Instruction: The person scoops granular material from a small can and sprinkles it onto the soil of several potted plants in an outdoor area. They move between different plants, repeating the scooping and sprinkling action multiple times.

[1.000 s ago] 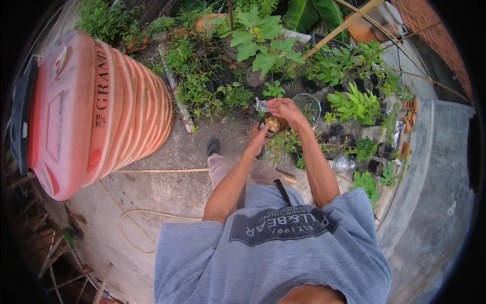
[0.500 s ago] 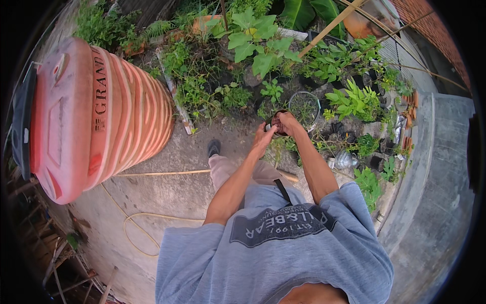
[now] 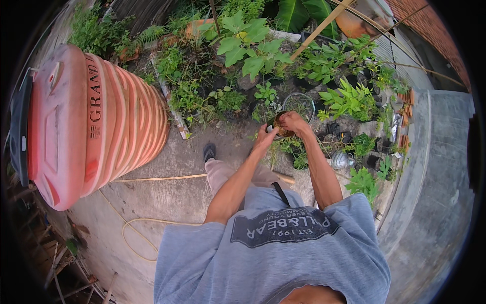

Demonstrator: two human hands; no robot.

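Observation:
In front of me, over the near edge of the plants, is a small dark round container [image 3: 285,133] with brownish loose stuff inside. My left hand [image 3: 265,137] is closed on its left side, thumb at the rim. Over its right side reaches my right hand [image 3: 293,122], its fingers bent and drawn together at the opening. Whatever those fingers pinch is too small to make out. Just beyond the hands stands a round clear-walled planter [image 3: 299,97] with thin greenery in it.
A big orange ribbed water tank [image 3: 119,119] stands at the left. A pale hose [image 3: 132,221] and a bamboo pole [image 3: 157,178] lie on the concrete. Potted plants [image 3: 349,99] crowd the far side, with a clear plastic bottle [image 3: 342,160] among them. A low concrete wall [image 3: 430,152] runs along the right.
The container has tipped so that its brownish contents show more. My right hand has shifted slightly right and lies over the opening. The whole view has moved a little.

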